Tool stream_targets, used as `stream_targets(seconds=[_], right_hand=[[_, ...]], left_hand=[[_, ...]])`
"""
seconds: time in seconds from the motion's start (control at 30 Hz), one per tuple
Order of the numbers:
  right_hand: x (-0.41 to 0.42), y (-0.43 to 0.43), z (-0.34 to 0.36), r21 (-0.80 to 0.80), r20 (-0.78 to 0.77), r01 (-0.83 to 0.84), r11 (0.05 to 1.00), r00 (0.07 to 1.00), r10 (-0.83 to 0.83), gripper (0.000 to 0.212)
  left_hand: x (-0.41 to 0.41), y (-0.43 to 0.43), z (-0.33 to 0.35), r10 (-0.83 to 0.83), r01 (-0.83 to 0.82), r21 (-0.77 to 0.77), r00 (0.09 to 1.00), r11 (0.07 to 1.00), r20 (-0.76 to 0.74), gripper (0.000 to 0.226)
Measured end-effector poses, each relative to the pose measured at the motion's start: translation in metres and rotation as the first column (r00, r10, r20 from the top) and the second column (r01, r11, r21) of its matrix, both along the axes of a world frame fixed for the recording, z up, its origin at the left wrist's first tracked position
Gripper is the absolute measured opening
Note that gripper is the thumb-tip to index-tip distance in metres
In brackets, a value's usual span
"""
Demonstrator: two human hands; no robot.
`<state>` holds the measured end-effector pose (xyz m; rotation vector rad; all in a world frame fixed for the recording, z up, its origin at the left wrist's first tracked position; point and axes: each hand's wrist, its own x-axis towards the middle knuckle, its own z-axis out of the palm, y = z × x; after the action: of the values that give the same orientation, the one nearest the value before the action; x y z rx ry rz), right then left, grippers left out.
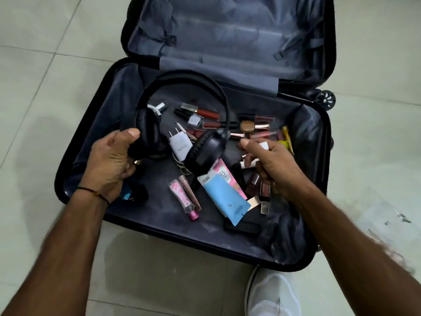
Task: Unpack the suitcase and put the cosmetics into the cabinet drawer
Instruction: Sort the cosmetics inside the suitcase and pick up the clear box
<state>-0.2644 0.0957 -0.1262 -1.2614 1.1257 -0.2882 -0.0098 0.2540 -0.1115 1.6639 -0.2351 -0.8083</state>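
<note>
Left hand (111, 160) grips the headphones (205, 151) above the open suitcase (159, 217); right hand (273, 166) curls round small tubes (264, 145), above the suitcase's loose cosmetics (227, 197).

Pale tiled floor (45, 65) under me, grey grout lines crossing it, dark scuff marks (401, 218) off to my right. Black suitcase (148, 220) lies open flat on the tiles, both halves down, far half lined in grey, one wheel (326, 99) sticking out on the right side. My white shoe (273, 295) stands on the tiles just beside the suitcase's near right corner.
</note>
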Motion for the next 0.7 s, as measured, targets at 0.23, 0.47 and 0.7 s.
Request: stream_targets(seconds=[0.23, 0.47, 0.7], right_hand=[[0.013, -0.012, -0.028, -0.190, -0.145, 0.089, 0.978, 0.982, -0.118, 0.011], [0.043, -0.021, -0.032, -0.343, -0.321, -0.167, 0.924, 0.946, 0.051, 0.012], [0.076, 0.005, -0.035, -0.411, -0.527, -0.498, 0.764, 0.813, 0.247, 0.032]], left_hand=[[0.019, 0.012, 0.005, 0.240, -0.241, -0.015, 0.971, 0.971, -0.010, 0.019], [0.025, 0.019, 0.001, 0.293, -0.292, 0.027, 0.956, 0.956, -0.022, 0.020], [0.029, 0.025, -0.008, 0.271, -0.265, 0.133, 0.962, 0.955, -0.028, 0.023]])
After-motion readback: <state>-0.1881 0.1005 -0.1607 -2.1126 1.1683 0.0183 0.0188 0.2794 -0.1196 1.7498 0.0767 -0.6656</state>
